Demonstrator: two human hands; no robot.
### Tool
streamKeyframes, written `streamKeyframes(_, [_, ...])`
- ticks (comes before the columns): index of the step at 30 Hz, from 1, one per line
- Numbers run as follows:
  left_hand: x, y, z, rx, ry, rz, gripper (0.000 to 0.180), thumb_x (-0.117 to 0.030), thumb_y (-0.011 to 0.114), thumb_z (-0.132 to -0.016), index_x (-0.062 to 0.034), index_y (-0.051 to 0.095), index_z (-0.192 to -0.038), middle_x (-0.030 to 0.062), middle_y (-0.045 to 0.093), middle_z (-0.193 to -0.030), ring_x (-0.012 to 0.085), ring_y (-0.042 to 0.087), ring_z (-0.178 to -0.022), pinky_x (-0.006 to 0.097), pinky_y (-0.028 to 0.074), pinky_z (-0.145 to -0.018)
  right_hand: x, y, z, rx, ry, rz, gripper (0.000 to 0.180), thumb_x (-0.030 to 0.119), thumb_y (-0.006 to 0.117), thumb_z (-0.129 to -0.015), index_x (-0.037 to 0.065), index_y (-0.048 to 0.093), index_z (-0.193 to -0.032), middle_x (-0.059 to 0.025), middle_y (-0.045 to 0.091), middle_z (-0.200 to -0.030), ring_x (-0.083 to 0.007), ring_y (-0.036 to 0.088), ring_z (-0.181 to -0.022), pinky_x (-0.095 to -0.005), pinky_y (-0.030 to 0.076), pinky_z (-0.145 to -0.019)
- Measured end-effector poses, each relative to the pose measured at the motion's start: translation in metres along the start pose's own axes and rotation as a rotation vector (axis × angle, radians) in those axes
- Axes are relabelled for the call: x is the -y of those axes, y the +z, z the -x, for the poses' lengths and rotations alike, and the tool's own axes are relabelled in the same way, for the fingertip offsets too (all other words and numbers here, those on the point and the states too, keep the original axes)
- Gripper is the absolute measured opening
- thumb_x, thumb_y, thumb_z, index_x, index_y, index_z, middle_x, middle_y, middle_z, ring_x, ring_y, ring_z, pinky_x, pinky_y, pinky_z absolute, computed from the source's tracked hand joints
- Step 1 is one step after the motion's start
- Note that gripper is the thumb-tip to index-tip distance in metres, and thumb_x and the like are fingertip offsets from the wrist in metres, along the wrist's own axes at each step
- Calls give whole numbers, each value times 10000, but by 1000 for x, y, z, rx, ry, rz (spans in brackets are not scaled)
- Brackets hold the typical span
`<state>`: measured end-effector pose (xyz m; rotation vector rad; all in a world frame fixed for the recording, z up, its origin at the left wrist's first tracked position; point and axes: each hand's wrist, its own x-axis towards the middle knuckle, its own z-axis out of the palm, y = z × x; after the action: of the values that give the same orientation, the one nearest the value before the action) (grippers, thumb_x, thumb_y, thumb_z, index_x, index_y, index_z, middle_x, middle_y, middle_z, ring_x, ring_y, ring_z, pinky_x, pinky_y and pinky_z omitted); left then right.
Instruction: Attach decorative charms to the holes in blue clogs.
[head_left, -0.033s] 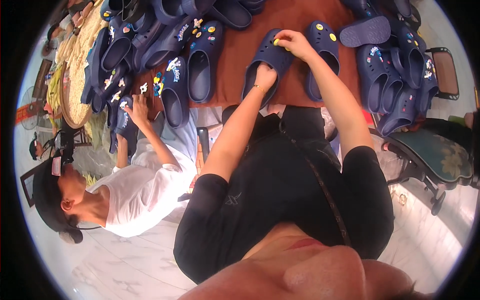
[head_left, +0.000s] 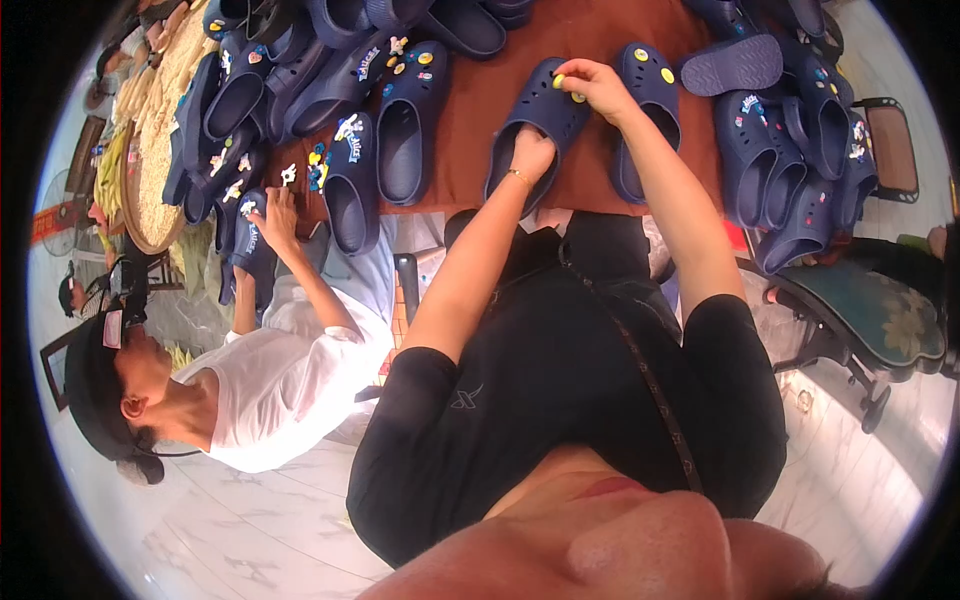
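A navy clog (head_left: 540, 125) lies at the desk's (head_left: 480, 100) near edge. The left hand (head_left: 531, 155) reaches inside it, while the right hand (head_left: 598, 88) pinches a yellow charm (head_left: 577, 96) against its toe.

Black tee, crossbody strap, bracelet (head_left: 517, 176) (gold)

Matt navy foam-like clog (head_left: 545, 125), smooth brown tabletop (head_left: 480, 110), glossy yellow plastic charm (head_left: 578, 97)
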<state>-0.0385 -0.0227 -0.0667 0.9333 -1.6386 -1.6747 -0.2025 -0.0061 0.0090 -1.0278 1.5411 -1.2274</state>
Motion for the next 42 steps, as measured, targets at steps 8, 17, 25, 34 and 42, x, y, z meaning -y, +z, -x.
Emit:
streamKeyframes(8, [-14, 1, 4, -32, -10, -82, 405, -100, 599, -740, 102, 518, -1082, 185, 579, -1099, 239, 543, -1014, 294, 397, -889, 3, -24, 6, 163, 5, -353, 205, 106, 587, -812, 11, 608, -993, -14, 612, -881, -95, 563, -777, -221, 449, -710])
streamKeyframes(17, [-1, 0, -2, -12, 12, -82, 392, -91, 582, -734, 106, 529, -1069, 190, 580, -1102, 256, 544, -1023, 303, 397, -892, 7, -4, -26, -4, -140, 677, 170, 120, 635, -715, 29, 628, -858, -111, 647, -796, -215, 621, -732, -324, 484, -667])
streamKeyframes(25, [-10, -2, 1, -5, 65, -58, 370, -90, 563, -728, 106, 541, -1041, 206, 590, -1068, 269, 553, -1005, 301, 400, -885, 24, 11, -43, 92, -200, 942, 148, 101, 611, -693, 35, 629, -824, -145, 639, -817, -291, 619, -773, -373, 484, -692])
streamKeyframes(34, [-4, -3, 1, 18, -86, -183, 366, -76, 549, -730, 106, 537, -1046, 213, 590, -1066, 277, 556, -997, 302, 399, -886, 19, 10, -53, 162, -14, 910, 138, 135, 615, -668, 57, 622, -782, -142, 641, -840, -284, 619, -798, -389, 484, -696])
streamKeyframes(42, [1, 0, -2, 5, 5, -102, 398, -100, 577, -758, 98, 516, -1097, 190, 575, -1113, 250, 539, -1034, 292, 391, -901, 19, 41, -38, -197, 381, 869, 324, 263, 626, -685, 84, 650, -953, -172, 626, -983, -315, 598, -943, -392, 475, -808])
